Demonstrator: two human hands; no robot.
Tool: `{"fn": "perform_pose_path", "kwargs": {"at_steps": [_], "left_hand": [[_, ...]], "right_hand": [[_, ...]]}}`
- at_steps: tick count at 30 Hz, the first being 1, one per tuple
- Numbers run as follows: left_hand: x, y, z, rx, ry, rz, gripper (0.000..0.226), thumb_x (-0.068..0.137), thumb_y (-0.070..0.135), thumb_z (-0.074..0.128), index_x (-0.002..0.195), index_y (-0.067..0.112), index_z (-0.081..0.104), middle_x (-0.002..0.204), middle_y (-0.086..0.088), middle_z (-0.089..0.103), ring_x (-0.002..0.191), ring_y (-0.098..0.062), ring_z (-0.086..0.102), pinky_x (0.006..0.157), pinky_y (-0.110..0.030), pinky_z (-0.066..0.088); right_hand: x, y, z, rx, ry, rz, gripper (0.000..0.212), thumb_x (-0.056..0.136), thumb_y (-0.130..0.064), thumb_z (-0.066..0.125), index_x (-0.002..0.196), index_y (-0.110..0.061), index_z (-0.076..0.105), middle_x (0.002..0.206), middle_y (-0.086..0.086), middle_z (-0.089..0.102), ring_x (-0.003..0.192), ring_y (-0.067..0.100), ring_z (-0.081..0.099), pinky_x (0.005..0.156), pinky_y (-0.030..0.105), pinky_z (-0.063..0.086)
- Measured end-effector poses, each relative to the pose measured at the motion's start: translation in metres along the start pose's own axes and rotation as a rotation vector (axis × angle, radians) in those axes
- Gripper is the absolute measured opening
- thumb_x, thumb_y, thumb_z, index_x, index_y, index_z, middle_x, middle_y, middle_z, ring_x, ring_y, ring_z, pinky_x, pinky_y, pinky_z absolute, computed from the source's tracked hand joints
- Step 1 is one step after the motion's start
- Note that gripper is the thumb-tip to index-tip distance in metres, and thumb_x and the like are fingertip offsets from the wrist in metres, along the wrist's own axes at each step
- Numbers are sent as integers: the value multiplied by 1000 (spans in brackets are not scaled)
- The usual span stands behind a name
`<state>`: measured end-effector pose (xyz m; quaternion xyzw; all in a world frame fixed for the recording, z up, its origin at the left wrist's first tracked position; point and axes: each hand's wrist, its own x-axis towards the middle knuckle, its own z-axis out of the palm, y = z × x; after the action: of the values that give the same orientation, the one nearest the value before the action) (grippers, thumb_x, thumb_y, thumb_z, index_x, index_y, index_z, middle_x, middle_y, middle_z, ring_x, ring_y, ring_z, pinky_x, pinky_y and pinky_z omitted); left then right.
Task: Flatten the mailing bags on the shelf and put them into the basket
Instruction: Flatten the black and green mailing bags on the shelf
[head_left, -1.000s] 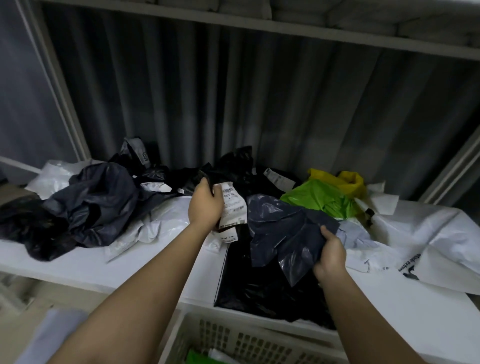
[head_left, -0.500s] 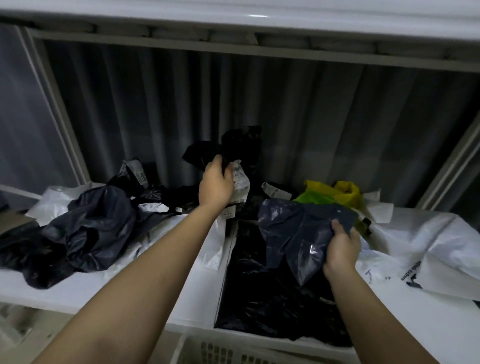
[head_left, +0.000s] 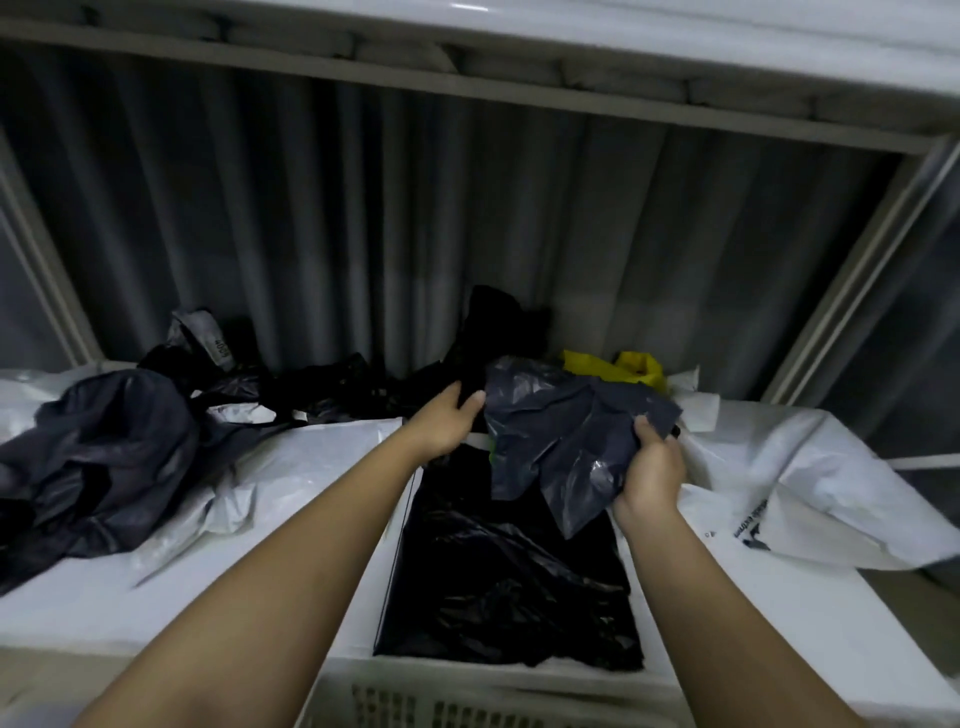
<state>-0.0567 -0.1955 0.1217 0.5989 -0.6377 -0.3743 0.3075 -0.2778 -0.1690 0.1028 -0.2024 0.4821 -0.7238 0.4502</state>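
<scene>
Mailing bag (head_left: 561, 431), dark grey and crumpled, hanging over the shelf (head_left: 291, 582) — right hand (head_left: 652, 475) clutching its lower edge, left hand (head_left: 449, 423) gripping a black bag (head_left: 491, 332) beside it — basket (head_left: 467, 699) waiting below.

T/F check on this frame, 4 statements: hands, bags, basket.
1. The right hand grips a dark grey mailing bag. True.
2. A black bag lies flat on the shelf in front of the person. True.
3. The left hand rests empty on the shelf. False: it is raised, gripping black plastic beside the grey bag.
4. The basket sits on the shelf above. False: it stands below the shelf's front edge.
</scene>
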Motion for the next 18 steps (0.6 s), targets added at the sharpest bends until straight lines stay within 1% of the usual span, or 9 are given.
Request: {"fn": "perform_pose_path", "kwargs": {"at_steps": [2,4,5,7,9,11,13,15,18], "left_hand": [[-20,-7,2,-83,-44,-96,68,97,59,28,148,15,33,150,-3,38,136,-21,37,110,-32,30],[-43,-6,0,-230,-90,-132,61,96,62,20,130,22,49,125,6,57,119,-15,50,101,-32,36],[-53,-5,-1,-303,-107,-145,60,94,65,19,124,25,52,115,8,62,111,-13,55,99,-33,38],[-64,-9,-3,-433,-126,-165,70,86,76,22,126,29,54,113,6,66,107,-14,62,96,-36,47],[-72,-15,-6,-477,-141,-138,67,83,78,31,127,33,52,118,7,66,106,-14,65,87,-34,54],[-80,-23,-11,-445,-109,-117,54,87,68,45,129,33,48,122,9,63,106,-13,64,86,-37,55],[-87,-32,-15,-401,-11,-113,39,95,47,51,127,27,43,125,5,60,106,-15,62,87,-39,55],[-93,-42,-19,-390,113,-133,28,100,33,46,124,21,38,125,-1,57,106,-17,57,87,-37,51],[-104,-58,-27,-357,236,-157,21,103,22,37,123,18,32,118,-3,51,104,-19,49,87,-32,41]], "right_hand": [[-5,7,-2,26,-23,86,32,93,-25,59,123,-14,57,116,10,66,100,29,65,79,42,55],[-14,15,-4,26,-69,130,37,92,-28,59,127,-15,55,118,9,66,101,29,65,75,39,55],[-20,19,-4,20,-93,141,38,93,-29,59,128,-16,55,118,9,66,101,30,65,75,39,55],[-33,25,-1,4,-131,148,34,94,-28,58,126,-14,56,115,10,67,100,31,65,74,40,55],[-45,32,3,-10,-133,160,31,97,-27,55,124,-12,56,113,10,67,99,31,65,73,40,55],[-56,42,9,-24,-161,217,34,96,-30,55,125,-13,56,116,11,66,102,32,65,75,41,56],[-70,52,13,-16,-236,308,39,93,-28,55,128,-11,55,121,15,65,107,35,63,77,40,55],[-84,62,16,-16,-315,383,43,90,-18,54,131,-8,52,124,16,63,112,36,60,73,37,54],[-100,81,19,-110,-402,426,47,86,-5,56,131,-11,46,121,13,63,101,30,63,65,35,55]]}}
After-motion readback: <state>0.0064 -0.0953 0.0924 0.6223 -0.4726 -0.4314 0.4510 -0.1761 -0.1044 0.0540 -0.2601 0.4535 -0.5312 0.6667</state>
